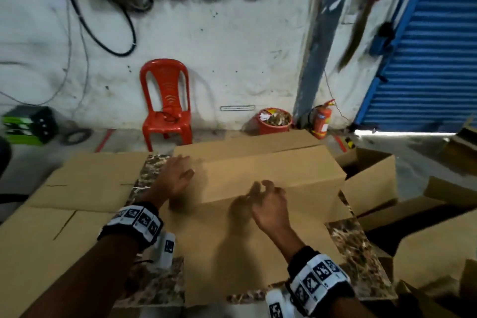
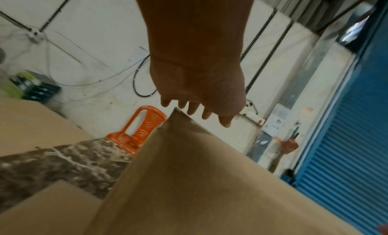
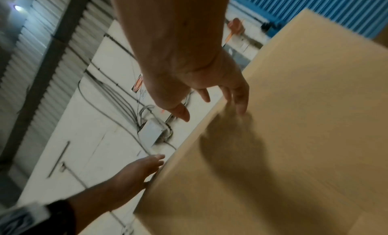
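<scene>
Now squaring up the cardboard carton

Starting at the left, flat cardboard sheets [image 1: 85,181] lie on the marble-patterned table [image 1: 358,248]. The left hand [image 1: 178,178] lies open, fingers straight, against the left end of the half-raised cardboard carton [image 1: 271,175]. The carton sits in the middle of the table with its far panels lifted. The right hand [image 1: 269,205] hangs over the carton's near panel toward the middle, fingers loosely curled and holding nothing. Whether its tips touch the board I cannot tell.

To do this step well, I judge, the left palm should brace the end flush. The right hand should catch the upper edge and push along the crease, so the panel folds straight rather than buckles. Thin board like this will likely bend if pressed mid-panel.

Only the head view shows the whole layout, with more cartons [image 1: 369,183] at the right. The left wrist view adds the carton's sharp corner just under the fingertips. The right wrist view shows the left fingers lying along the board's edge. It also shows the right hand's shadow on the panel, with its fingers by the top edge.
</scene>
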The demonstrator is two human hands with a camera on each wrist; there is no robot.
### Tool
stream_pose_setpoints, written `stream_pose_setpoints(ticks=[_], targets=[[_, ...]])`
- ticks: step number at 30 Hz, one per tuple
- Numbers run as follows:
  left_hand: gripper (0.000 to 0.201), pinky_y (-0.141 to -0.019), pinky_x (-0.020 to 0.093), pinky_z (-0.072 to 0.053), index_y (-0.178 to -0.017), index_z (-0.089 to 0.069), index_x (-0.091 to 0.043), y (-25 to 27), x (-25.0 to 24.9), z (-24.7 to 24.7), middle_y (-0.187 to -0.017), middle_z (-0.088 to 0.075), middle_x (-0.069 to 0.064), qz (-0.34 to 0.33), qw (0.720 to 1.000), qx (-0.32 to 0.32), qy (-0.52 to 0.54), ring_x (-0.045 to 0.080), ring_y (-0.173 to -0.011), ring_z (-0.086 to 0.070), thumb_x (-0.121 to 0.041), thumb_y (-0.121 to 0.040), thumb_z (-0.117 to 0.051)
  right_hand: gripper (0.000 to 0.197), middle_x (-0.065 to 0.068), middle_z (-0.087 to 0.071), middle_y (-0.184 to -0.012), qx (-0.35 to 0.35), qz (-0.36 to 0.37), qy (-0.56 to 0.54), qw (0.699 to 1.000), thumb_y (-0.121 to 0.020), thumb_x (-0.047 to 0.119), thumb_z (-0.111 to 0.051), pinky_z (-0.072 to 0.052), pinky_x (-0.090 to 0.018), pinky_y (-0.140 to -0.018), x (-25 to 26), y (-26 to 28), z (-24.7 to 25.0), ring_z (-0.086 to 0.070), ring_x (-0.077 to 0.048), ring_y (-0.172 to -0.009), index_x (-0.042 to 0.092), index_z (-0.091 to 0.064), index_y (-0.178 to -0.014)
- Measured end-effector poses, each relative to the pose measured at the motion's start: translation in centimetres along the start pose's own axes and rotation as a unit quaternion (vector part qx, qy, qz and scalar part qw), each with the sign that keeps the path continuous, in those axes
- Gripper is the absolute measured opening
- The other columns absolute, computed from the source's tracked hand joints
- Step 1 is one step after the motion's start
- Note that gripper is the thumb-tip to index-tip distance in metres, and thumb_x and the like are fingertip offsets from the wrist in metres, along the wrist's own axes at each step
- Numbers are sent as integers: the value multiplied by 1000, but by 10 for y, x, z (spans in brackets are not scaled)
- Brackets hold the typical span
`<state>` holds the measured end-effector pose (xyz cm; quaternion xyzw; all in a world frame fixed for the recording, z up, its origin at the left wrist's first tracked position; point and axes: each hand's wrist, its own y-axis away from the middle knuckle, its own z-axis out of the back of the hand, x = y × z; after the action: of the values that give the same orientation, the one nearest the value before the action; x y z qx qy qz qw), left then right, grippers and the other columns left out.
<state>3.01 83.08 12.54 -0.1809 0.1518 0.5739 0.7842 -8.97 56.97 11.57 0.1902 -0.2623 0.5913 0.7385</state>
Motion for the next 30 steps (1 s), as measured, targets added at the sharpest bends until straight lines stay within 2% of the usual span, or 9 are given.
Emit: stream_pose_setpoints(ticks=[2, 4, 8, 11, 15, 18, 22, 26, 30], targets=[[53, -109, 44, -26, -122, -61, 0, 4, -2, -9, -123, -60, 22, -24, 999, -9, -36, 38, -119, -52, -40, -95, -39, 72, -12, -40, -145, 32, 3, 26, 999, -86, 58, -43, -31, -35, -103, -7, -14, -24, -36, -36, -128, 15, -42, -144], [69, -110, 54, -30, -125, -59, 0, 9, -5, -26, -126, -57, 24, -23, 998, -5, -65, 43, -121, -50, -51, -90, -27, 80, -22, -31, -145, 85, -7, -2, 996, -83, 65, -46, -29, -34, -99, -17, -27, -41, -32, -41, -133, 12, -40, -143], [50, -101, 52, -39, -129, -52, -19, 30, -35, -46, -131, -48, 10, 85, 985, 12, -147, 34, -124, -40, -52, -96, -35, 87, -30, -5, -156, 134, -10, -24, 991, -84, 75, -40, -29, -47, -115, -38, -47, -41, -4, -49, -144, 16, -29, -146], [47, -93, 52, -41, -125, -55, -26, 60, -66, -60, -123, -50, 9, 95, 977, -16, -188, 33, -117, -44, -51, -97, -28, 80, -27, 18, -158, 132, -6, -42, 990, -89, 72, -42, -31, -49, -116, -53, -65, -16, -11, -45, -147, 17, -28, -146], [46, -79, 46, -47, -96, -68, -28, 93, -107, -78, -103, -55, 3, 40, 978, -58, -197, 27, -96, -53, -50, -93, -28, 80, -27, -11, -159, 160, 51, -15, 986, -83, 74, -45, -33, -44, -113, -75, -101, 8, -18, -40, -146, 21, -35, -142], [39, -83, 45, -49, -88, -70, -26, 97, -120, -83, -99, -55, 1, -39, 987, -58, -142, 25, -94, -55, -44, -92, -37, 80, -17, -1, -164, 196, 78, -17, 977, -91, 54, -59, -20, -37, -118, -82, -121, 23, -4, -29, -152, 20, -25, -155], [34, -90, 49, -47, -99, -70, -24, 79, -92, -70, -111, -59, 5, -70, 995, -23, -71, 30, -105, -54, -40, -86, -43, 83, -16, -17, -162, 201, 89, 28, 975, -87, 62, -54, -21, -45, -119, -76, -124, 27, -7, -35, -151, 21, -27, -154], [50, -95, 53, -47, -120, -62, -13, 57, -57, -60, -125, -56, 13, -21, 997, -53, -50, 35, -114, -53, -38, -84, -39, 69, -11, -32, -151, 107, 88, 40, 990, -82, 60, -50, -42, -50, -105, -43, -79, 21, -37, -40, -133, 24, -45, -141], [61, -103, 50, -44, -130, -56, -4, 47, -42, -64, -136, -51, 19, -1, 999, -41, -30, 37, -125, -48, -43, -90, -33, 69, -6, -15, -160, 121, 49, 82, 988, -85, 70, -45, -29, -65, -108, 6, -29, 10, -16, -39, -143, 30, -41, -141]])
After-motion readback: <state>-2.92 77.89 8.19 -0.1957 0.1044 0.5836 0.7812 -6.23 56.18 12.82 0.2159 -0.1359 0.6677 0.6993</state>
